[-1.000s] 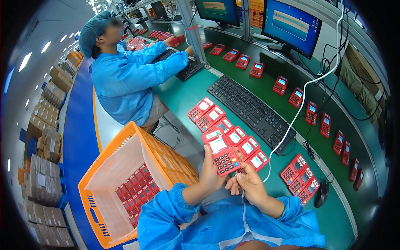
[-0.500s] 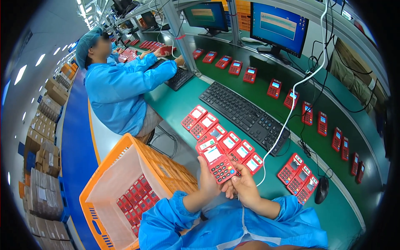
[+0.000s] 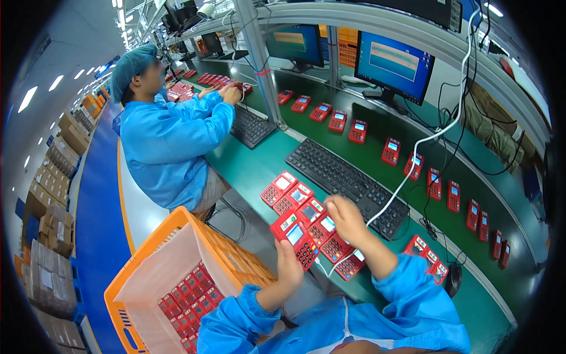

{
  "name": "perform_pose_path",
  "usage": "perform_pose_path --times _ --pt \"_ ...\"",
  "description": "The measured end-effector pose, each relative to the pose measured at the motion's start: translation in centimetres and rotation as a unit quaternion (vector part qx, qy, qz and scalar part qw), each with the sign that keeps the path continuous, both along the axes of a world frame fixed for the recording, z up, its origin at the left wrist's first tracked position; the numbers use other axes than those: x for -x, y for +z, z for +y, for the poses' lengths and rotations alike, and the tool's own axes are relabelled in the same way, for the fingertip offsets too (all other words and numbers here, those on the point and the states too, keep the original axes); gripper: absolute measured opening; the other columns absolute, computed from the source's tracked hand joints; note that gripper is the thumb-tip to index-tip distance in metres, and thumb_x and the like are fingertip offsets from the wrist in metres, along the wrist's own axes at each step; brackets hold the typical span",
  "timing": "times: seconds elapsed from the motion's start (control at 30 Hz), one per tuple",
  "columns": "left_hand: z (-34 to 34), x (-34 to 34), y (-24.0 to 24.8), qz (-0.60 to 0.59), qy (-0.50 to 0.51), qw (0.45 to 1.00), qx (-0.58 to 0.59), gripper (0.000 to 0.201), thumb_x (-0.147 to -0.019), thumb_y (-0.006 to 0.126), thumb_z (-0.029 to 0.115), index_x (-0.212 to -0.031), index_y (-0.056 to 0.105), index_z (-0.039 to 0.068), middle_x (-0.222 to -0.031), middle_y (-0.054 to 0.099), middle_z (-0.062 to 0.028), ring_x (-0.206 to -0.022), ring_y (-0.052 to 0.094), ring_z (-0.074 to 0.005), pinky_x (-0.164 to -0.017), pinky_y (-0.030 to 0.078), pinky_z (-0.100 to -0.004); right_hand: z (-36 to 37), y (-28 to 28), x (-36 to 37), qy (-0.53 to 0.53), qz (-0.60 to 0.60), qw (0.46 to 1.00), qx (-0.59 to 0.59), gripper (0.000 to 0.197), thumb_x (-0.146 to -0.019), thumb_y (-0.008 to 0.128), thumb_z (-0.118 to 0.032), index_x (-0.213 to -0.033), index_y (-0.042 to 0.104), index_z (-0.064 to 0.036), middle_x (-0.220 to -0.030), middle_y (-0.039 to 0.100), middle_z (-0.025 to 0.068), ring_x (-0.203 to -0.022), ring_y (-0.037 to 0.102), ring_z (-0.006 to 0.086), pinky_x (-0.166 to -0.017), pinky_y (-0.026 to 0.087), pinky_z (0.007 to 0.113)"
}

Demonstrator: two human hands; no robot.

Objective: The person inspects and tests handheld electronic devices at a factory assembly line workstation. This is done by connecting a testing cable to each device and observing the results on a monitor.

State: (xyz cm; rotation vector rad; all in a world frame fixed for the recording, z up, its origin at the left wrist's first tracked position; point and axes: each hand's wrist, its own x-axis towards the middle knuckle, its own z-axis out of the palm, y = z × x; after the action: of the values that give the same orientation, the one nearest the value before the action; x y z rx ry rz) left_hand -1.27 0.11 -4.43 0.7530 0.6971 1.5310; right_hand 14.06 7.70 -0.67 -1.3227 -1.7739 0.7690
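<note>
Since the earlier frame my right hand point(image 3: 346, 219) has lifted away from the lower end of the red terminal point(image 3: 297, 241) and now hangs forward, over the laid-out terminals point(image 3: 332, 248). Left to right: the orange crate point(image 3: 231, 248) stands left of my left hand point(image 3: 289, 269), which grips that red terminal by its lower left edge, the body tilted just above and ahead of my palm, screen lit. From its lower end, right of my left fingers, the white cable point(image 3: 327, 275) loops toward my right forearm (plugged in, by the look of it). My right fingers are curled narrow; I cannot tell whether they pinch anything. Just beyond them lies the keyboard point(image 3: 348, 182). I judge the step to be checking this connected terminal; next calls for a steady left grip, so the cable isn't tugged, while my right hand works.
</note>
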Motion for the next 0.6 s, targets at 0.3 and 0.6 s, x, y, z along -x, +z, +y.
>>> perform_pose_path --times 0.3,0.6 --pt "0.1 0.3 1.1 -0.005 -0.027 0.994 0.107 0.054 -0.095 0.028 0.050 -0.128 0.028 0.008 -0.114 0.055 -0.0151 -0.095 0.062 -0.0241 -0.082 0.052 -0.0381 7.5 -4.1 0.6 -0.017 -0.357 0.930 -0.091 0.020 -0.074 0.051 -0.008 -0.092 0.058 -0.0019 -0.095 0.064 0.0163 -0.113 0.049 0.0322 -0.093 0.033 0.045" --pt "0.0 0.8 1.9 -0.011 -0.077 0.989 0.123 0.059 -0.095 0.024 0.053 -0.124 0.040 0.004 -0.106 0.060 -0.0138 -0.094 0.062 -0.0222 -0.080 0.053 -0.0349 6.4 -3.2 -0.2 0.016 -0.302 0.950 -0.079 0.025 -0.075 0.055 -0.013 -0.098 0.052 -0.0059 -0.104 0.060 0.0171 -0.116 0.046 0.0330 -0.094 0.032 0.049"
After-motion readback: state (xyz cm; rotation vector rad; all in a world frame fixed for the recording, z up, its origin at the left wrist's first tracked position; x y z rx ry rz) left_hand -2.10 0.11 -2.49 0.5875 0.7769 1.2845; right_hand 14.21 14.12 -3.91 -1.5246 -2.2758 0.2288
